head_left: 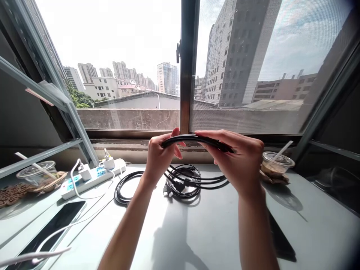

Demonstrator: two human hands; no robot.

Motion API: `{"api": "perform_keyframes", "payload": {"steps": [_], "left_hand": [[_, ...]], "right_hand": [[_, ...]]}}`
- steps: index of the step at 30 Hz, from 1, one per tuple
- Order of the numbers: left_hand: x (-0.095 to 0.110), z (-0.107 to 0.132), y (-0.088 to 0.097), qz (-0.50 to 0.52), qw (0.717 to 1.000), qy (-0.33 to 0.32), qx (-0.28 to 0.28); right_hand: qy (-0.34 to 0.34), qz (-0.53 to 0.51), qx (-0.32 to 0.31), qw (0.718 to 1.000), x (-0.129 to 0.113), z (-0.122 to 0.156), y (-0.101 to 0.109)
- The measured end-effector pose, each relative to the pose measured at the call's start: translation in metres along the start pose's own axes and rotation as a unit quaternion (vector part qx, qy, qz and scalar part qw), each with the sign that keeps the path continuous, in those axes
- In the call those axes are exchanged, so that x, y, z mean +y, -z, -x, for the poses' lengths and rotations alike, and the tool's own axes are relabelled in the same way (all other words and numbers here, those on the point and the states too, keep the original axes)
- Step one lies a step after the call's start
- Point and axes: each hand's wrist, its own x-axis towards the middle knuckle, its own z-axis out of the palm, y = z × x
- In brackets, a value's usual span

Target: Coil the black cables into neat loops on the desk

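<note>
A looped black cable (188,138) is stretched between my two hands above the table. My left hand (161,152) grips the left side of the loop, its fingertips showing behind the strands. On the other side, my right hand (234,153) is closed around the same bundle with its fingers laid along the top. The lower strands of this loop hang below and between the hands. Under them on the table lies a coiled black cable (184,194) with its plug ends (167,190) showing. Another black coil (121,193) rests to its left, partly covered by my left forearm.
A white power strip (94,177) with chargers and white cords sits at the left, near a phone (53,232). Plastic cups with straws stand at the far left (38,174) and right (277,161). A dark flat object (281,238) lies beside my right forearm. A window closes off the back.
</note>
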Motion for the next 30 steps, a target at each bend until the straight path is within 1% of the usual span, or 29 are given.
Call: {"api": "perform_keyframes", "payload": {"steps": [2,5,6,8,10,12,15,17,19,20,22,23,25,26,28,30], "left_hand": [[0.0,-0.001,0.001,0.074,0.997,0.027,0.024],[0.0,-0.003,0.004,0.179,0.98,0.059,0.056],[0.0,-0.004,0.005,0.206,0.974,0.076,0.05],[0.0,-0.004,0.005,0.229,0.967,0.116,0.015],[-0.001,-0.004,0.003,0.203,0.968,0.143,-0.019],[-0.003,-0.003,0.0,0.151,0.979,0.139,-0.012],[-0.005,-0.001,-0.006,0.065,0.994,0.078,0.032],[-0.004,0.002,-0.009,0.009,0.998,0.029,0.051],[-0.001,0.004,-0.009,-0.033,0.998,0.006,0.054],[0.001,0.005,-0.009,-0.052,0.997,0.009,0.049],[0.003,0.006,-0.006,-0.104,0.993,0.029,0.037],[0.003,0.005,-0.004,-0.143,0.988,0.042,0.034],[-0.001,0.004,-0.001,-0.229,0.97,0.07,0.033],[-0.004,0.003,0.0,-0.259,0.961,0.094,0.02],[-0.012,0.001,-0.001,-0.262,0.951,0.161,-0.041],[-0.019,0.0,-0.004,-0.211,0.946,0.214,-0.121]], "right_hand": [[-0.018,-0.018,0.007,1.0,0.0,-0.001,-0.002],[-0.107,-0.103,0.008,0.989,-0.001,-0.004,-0.003],[-0.136,-0.127,0.009,0.983,-0.001,-0.005,-0.003],[-0.171,-0.156,0.017,0.973,-0.001,-0.006,-0.001],[-0.179,-0.174,0.018,0.968,-0.001,-0.006,0.002],[-0.174,-0.184,0.007,0.967,0.0,-0.006,0.006],[-0.18,-0.169,-0.016,0.969,0.002,-0.005,0.009],[-0.188,-0.164,-0.044,0.967,0.003,-0.004,0.009],[-0.191,-0.182,-0.082,0.961,0.004,-0.004,0.009],[-0.193,-0.195,-0.097,0.957,0.005,-0.004,0.009],[-0.206,-0.211,-0.107,0.95,0.007,-0.004,0.01],[-0.216,-0.212,-0.099,0.948,0.008,-0.005,0.01],[-0.24,-0.207,-0.064,0.946,0.009,-0.005,0.012],[-0.249,-0.204,-0.038,0.946,0.009,-0.005,0.012],[-0.26,-0.197,0.017,0.945,0.008,-0.005,0.013],[-0.261,-0.187,0.065,0.945,0.006,-0.005,0.011]]}}
